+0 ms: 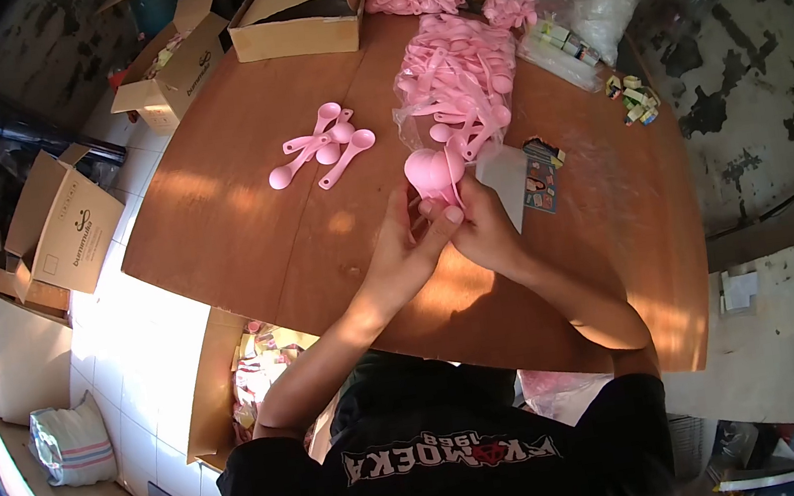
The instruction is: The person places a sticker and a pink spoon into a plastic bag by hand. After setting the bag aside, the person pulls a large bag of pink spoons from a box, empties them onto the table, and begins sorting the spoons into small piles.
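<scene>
The person is holding a small stack of pink measuring spoons (433, 173) just above the wooden table (247, 248), right at the near edge of the clear bag of pink spoons (456, 90). The round bowls are pointing away from the person, toward the bag. The handles are running back down into the fingers, so the long axis is lying from the person's chest toward the bag. I can't tell how many spoons are in the stack.

Both hands are closing on the handle end. The left hand (408, 252) is coming in from the left with its fingers curled narrowly around the handles. The right hand (487, 228) is pressing in from the other side, with its fingertips meeting the left hand's. Neither is clearly nearer the bowls, since they are gripping at the same spot.

To the left of the bag, a loose cluster of pink spoons (324, 147) is lying on the bare wood, well apart from the hands. On the near right of the bag, a printed card (541, 179) is resting beside a pale sleeve (506, 183). Beyond the bag, a cardboard box (300, 5) is sitting open at the far edge. Further right of the bag, small coloured packets (633, 96) are lying scattered.
</scene>
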Demonstrator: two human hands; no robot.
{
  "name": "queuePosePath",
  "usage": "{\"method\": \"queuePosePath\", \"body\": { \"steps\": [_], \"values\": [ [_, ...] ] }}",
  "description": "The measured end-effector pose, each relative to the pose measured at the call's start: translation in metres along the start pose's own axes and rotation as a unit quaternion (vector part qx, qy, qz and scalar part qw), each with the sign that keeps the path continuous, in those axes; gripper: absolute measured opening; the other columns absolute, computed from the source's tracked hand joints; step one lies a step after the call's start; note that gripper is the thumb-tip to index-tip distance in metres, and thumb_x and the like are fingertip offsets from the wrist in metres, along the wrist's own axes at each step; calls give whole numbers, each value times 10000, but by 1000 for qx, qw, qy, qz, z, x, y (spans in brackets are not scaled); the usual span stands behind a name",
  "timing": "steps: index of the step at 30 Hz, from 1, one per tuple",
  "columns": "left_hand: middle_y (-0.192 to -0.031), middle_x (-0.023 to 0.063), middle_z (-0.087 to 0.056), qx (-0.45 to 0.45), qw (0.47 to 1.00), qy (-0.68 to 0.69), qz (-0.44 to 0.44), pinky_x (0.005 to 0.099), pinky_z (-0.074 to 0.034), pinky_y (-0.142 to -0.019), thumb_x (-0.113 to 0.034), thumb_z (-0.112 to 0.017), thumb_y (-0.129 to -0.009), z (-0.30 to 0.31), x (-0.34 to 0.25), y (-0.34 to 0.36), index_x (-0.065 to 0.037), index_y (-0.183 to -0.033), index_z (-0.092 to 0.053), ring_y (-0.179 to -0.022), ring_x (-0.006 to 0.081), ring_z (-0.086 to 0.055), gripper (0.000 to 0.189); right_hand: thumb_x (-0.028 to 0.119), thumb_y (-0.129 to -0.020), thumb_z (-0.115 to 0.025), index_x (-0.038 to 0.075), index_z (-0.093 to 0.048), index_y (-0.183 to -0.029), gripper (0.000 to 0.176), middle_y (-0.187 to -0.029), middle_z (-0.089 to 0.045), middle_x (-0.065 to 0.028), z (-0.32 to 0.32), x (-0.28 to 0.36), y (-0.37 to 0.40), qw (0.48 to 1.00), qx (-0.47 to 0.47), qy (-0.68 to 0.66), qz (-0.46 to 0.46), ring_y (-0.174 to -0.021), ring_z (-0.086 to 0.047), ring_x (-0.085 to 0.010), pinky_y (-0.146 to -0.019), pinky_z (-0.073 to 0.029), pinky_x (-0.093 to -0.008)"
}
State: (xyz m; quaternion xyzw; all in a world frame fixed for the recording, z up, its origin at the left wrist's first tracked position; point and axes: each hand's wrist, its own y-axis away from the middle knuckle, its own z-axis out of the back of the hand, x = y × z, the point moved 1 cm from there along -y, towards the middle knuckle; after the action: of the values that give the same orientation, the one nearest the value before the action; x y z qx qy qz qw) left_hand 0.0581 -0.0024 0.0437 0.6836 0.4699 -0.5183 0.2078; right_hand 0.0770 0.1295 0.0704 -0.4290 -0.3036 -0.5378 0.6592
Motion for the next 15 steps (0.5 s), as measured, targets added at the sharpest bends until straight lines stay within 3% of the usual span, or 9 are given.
{"method": "queuePosePath", "body": {
  "steps": [2, 3, 4, 6, 7, 10, 15],
  "values": [
    [-1266, 103, -497, -19, 996, -49, -75, 334, -392, -1017, -134, -664, -918, -12, 0, 6, 17, -1367, -360, -1187, 175, -472, 563, 101, -897, -625, -2, -488, -1241, 384, -1053, -618, -156, -25, 0, 13, 988, -88, 46, 118, -962, -631, -255, -805, -514, -365],
    [-1213, 88, -507, -26, 991, -75, -103, 308, -392, -992, -117, -679, -905, -13, 3, 8, 15, -1303, -406, -1132, 135, -470, 501, 6, -857, -608, -1, -408, -1360, 542, -1221, -534, -194, -32, -22, 17, 989, -76, 24, 128, -1104, -568, -297, -895, -482, -394],
    [-1213, 88, -507, -32, 991, -75, -103, 308, -392, -992, -117, -679, -905, -13, 2, 11, 15, -1303, -406, -1132, 135, -470, 501, -2, -852, -606, 0, -397, -1369, 558, -1233, -523, -195, -31, -26, 19, 987, -67, 14, 143, -1117, -558, -298, -906, -475, -396],
    [-1048, 73, -577, -42, 984, -125, -117, 282, -477, -837, -116, -736, -858, -17, -7, 18, 25, -1213, -451, -947, 124, -564, 477, -16, -842, -602, 2, -375, -1387, 590, -1257, -502, -196, -20, -24, 27, 985, -33, 7, 170, -1144, -537, -300, -929, -460, -399],
    [-980, 71, -605, -52, 973, -144, -172, 293, -500, -791, -83, -757, -827, -20, -10, 19, 25, -1184, -477, -868, 129, -592, 467, -23, -838, -600, 2, -364, -1396, 606, -1269, -491, -196, -16, -19, 30, 983, -16, 4, 185, -1158, -527, -301, -940, -453, -400],
    [-940, 93, -624, -45, 961, -186, -201, 300, -507, -781, -79, -779, -798, -18, -18, 23, 24, -1167, -494, -844, 147, -613, 478, -45, -823, -594, 5, -332, -1423, 656, -1304, -459, -197, -6, -2, 34, 974, 29, 8, 225, -1198, -495, -304, -974, -430, -405],
    [-1050, 143, -656, -74, 950, -202, -225, 319, -507, -846, -49, -779, -757, -8, -12, 27, 46, -1141, -536, -939, 188, -643, 464, -81, -800, -583, 8, -277, -1468, 740, -1364, -405, -200, -20, -2, 41, 970, 38, 16, 240, -1266, -443, -308, -1030, -393, -413]
  ]
}}
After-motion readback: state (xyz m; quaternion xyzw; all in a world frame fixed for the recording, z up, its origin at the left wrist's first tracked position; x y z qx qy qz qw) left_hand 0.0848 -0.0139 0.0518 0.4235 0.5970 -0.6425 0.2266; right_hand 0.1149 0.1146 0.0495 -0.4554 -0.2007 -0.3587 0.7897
